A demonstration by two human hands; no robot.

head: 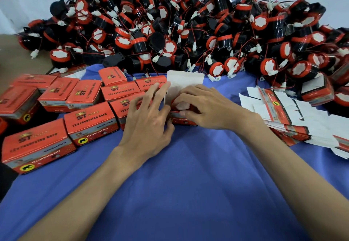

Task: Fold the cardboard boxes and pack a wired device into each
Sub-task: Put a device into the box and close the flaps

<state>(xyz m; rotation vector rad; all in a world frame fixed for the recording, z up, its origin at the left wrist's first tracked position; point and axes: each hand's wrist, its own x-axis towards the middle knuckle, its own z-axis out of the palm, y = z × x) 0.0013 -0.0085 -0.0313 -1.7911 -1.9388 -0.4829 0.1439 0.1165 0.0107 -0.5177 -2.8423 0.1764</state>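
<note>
An open red cardboard box (184, 120) stands on the blue cloth in the middle, its white lid flap (184, 83) upright. A red-and-black wired device (182, 105) sits inside it, mostly hidden by my fingers. My left hand (149, 116) holds the box's left side with fingers spread, one fingertip on the flap's edge. My right hand (205, 106) lies over the box from the right, fingers curled on the device and the front wall.
Several closed red boxes (90, 121) stand at the left. A big heap of wired devices (181, 29) fills the back. A stack of flat unfolded boxes (294, 116) lies at the right. Blue cloth (188, 174) covers the near table.
</note>
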